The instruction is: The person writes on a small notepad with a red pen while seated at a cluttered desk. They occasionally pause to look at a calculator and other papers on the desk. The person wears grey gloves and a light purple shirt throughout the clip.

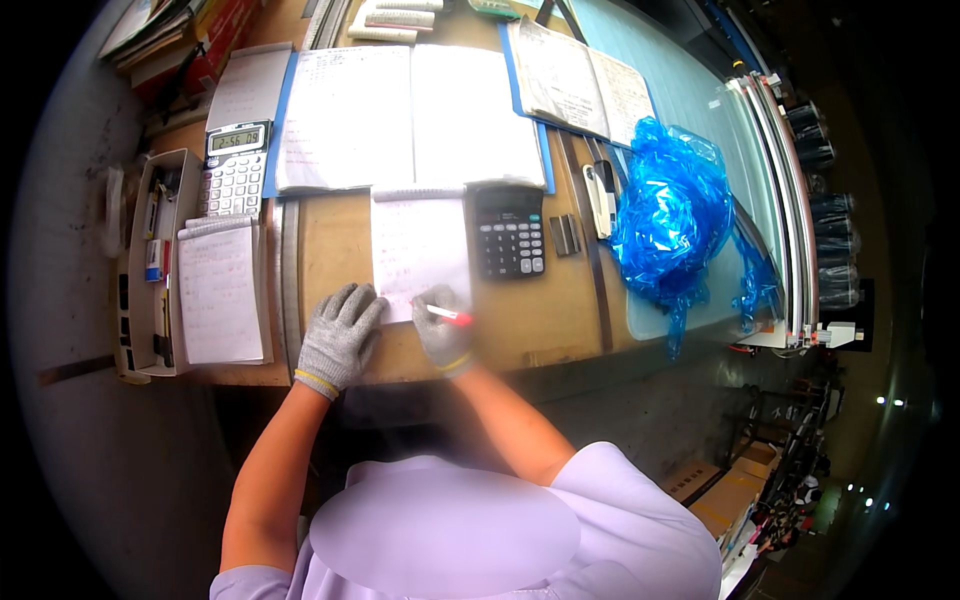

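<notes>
A white notepad [422, 245] with handwriting lies at the near middle of the table, its bound edge away from me. My right hand [440, 325], in a grey knit glove, is closed around a red-and-white pen [450, 316] over the pad's lower right corner. My left hand [341, 335], gloved alike, rests flat at the pad's lower left edge, fingers stretched out and holding nothing. Just right of the pad sits a black calculator [509, 235]. Beyond it, a large open ledger [345, 120] with written pages lies on a blue cover.
Crumpled blue plastic film [672, 210] is heaped on the right, beside a stapler [600, 200]. At left stand a silver calculator [234, 175], a second notepad [222, 295] and a long box of pens [180, 210]. Another open book [560, 85] lies at the back right.
</notes>
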